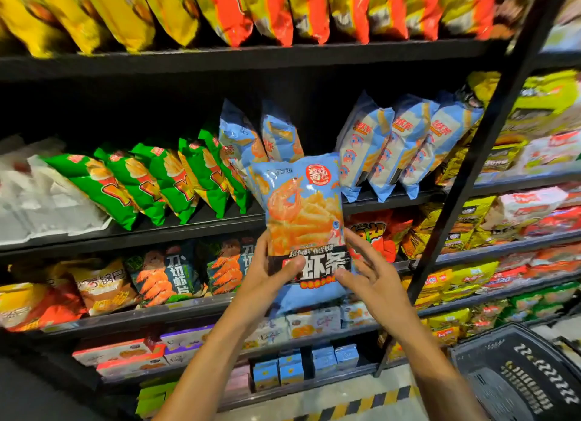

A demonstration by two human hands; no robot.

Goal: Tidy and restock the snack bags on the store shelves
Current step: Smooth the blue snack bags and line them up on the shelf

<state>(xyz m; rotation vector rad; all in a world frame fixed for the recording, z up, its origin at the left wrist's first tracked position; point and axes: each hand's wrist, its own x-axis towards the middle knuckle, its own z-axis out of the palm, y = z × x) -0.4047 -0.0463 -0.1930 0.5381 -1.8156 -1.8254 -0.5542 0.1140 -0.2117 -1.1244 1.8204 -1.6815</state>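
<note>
Both hands pinch a glossy, puffed blue shrimp-stick bag upright by its lower corners: left hand thumb across the front, right hand likewise. Above them, crinkly blue bags lean on a black shelf.

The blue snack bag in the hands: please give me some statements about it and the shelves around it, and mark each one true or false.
1. Both hands hold the blue snack bag by its lower part. True: the left hand and the right hand grip it from either side.
2. The bag hangs upside down. False: it is upright, with the print the right way up.
3. Green bags stand on the shelf to the left of the held bag. True.
4. The top shelf holds only blue bags. False: the yellow and orange bags are there.
5. A black basket is at the lower right. True.
</note>
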